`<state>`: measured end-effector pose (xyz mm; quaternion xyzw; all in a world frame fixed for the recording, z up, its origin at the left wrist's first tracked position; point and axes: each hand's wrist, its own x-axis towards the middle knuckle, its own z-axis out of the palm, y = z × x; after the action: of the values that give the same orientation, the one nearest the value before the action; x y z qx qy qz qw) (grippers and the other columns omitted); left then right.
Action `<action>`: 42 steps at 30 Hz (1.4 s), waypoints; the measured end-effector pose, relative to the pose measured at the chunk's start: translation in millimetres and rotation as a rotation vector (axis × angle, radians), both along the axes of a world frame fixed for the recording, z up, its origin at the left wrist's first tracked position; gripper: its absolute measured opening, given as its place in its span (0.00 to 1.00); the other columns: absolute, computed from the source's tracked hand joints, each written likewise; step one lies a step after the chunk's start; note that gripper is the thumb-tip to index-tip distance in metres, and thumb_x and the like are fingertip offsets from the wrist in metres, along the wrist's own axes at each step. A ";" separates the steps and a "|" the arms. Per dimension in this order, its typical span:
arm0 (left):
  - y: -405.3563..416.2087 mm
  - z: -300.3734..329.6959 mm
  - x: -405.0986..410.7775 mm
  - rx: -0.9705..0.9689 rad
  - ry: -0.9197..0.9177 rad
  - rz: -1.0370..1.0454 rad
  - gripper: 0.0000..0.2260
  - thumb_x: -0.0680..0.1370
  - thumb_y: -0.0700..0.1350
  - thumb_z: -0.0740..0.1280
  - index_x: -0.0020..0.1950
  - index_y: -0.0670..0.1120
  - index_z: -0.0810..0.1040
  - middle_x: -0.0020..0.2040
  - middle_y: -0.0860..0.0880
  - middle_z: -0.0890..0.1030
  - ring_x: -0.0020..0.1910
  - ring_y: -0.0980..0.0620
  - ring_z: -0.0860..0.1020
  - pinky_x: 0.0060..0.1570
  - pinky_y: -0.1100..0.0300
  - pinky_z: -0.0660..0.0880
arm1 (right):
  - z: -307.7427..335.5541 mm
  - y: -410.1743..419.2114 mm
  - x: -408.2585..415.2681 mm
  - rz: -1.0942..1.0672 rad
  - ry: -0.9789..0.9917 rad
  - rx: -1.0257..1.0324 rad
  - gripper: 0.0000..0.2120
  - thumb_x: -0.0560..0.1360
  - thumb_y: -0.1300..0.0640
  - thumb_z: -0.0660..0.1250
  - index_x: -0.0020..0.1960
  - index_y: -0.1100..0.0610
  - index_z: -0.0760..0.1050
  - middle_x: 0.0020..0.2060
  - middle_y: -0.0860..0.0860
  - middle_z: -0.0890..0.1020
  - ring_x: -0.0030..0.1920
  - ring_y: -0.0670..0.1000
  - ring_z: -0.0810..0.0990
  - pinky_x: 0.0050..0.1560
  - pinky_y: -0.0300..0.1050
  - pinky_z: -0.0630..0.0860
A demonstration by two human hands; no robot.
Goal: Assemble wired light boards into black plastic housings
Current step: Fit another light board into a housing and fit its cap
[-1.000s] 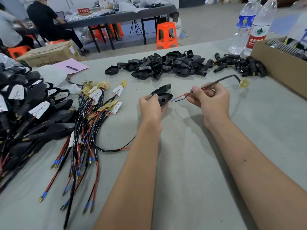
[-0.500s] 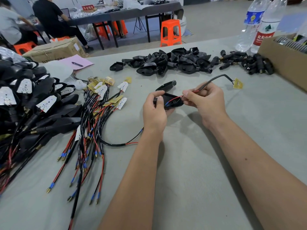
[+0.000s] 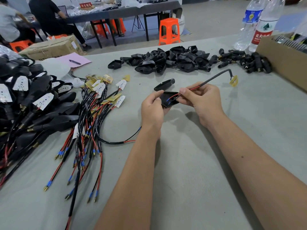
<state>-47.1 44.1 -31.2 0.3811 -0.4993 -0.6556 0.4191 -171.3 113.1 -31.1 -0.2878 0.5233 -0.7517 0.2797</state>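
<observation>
At mid-frame, just above centre, a black housing (image 3: pixel 168 101) is gripped by the left hand (image 3: pixel 152 110), its open side turned up and to the right. From the right, red and black wire ends (image 3: pixel 172 98) are pinched by the right hand (image 3: pixel 197 98) and dip into that cavity. The cable's long axis runs up and right to the light board (image 3: pixel 233 81), hanging well clear of the housing. The wires would seem to need threading through before the board can be seated.

housing (image 3: pixel 167 100) black | wires (image 3: pixel 191 89) red, black | stool (image 3: pixel 169 31) orange | paper (image 3: pixel 74 59) pink
</observation>
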 end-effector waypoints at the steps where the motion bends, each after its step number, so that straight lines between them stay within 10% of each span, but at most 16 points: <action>1: 0.5 0.0 -0.1 -0.009 -0.021 0.003 0.15 0.85 0.34 0.54 0.62 0.41 0.79 0.63 0.38 0.80 0.62 0.42 0.81 0.57 0.52 0.82 | 0.3 0.0 -0.7 -0.015 -0.016 -0.004 0.05 0.74 0.68 0.76 0.42 0.64 0.80 0.36 0.60 0.86 0.38 0.57 0.88 0.41 0.41 0.85; 8: 4.6 -5.0 1.0 -0.084 0.000 0.046 0.07 0.82 0.32 0.65 0.52 0.41 0.82 0.43 0.44 0.85 0.46 0.46 0.86 0.50 0.55 0.84 | 0.7 -0.8 0.4 -0.084 0.021 0.007 0.09 0.71 0.69 0.78 0.40 0.66 0.77 0.34 0.59 0.85 0.40 0.60 0.88 0.43 0.42 0.85; 25: 3.7 -8.2 -0.1 -0.107 -0.057 0.111 0.04 0.79 0.34 0.71 0.51 0.41 0.83 0.44 0.41 0.86 0.46 0.45 0.86 0.53 0.50 0.84 | -1.7 -1.2 1.6 0.057 0.153 0.051 0.06 0.73 0.70 0.76 0.47 0.63 0.83 0.39 0.60 0.87 0.43 0.59 0.88 0.43 0.43 0.84; 34: -0.1 -11.9 1.6 -0.207 -0.186 0.173 0.04 0.76 0.40 0.75 0.50 0.46 0.85 0.44 0.47 0.87 0.47 0.49 0.86 0.56 0.49 0.82 | -3.1 0.1 0.1 0.070 0.610 0.283 0.07 0.68 0.65 0.81 0.42 0.56 0.86 0.34 0.50 0.87 0.38 0.53 0.87 0.45 0.43 0.83; 42: -0.8 -9.9 6.0 -0.265 -0.192 0.104 0.04 0.75 0.40 0.77 0.48 0.45 0.85 0.40 0.47 0.87 0.41 0.49 0.87 0.53 0.47 0.83 | -2.7 -1.5 1.4 0.022 0.332 0.166 0.06 0.71 0.68 0.78 0.41 0.61 0.83 0.34 0.58 0.86 0.35 0.56 0.87 0.37 0.47 0.84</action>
<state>-41.1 43.3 -41.2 0.4086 -0.5989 -0.5221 0.4492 -169.9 111.6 -33.7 -0.3895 0.6193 -0.6452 0.2204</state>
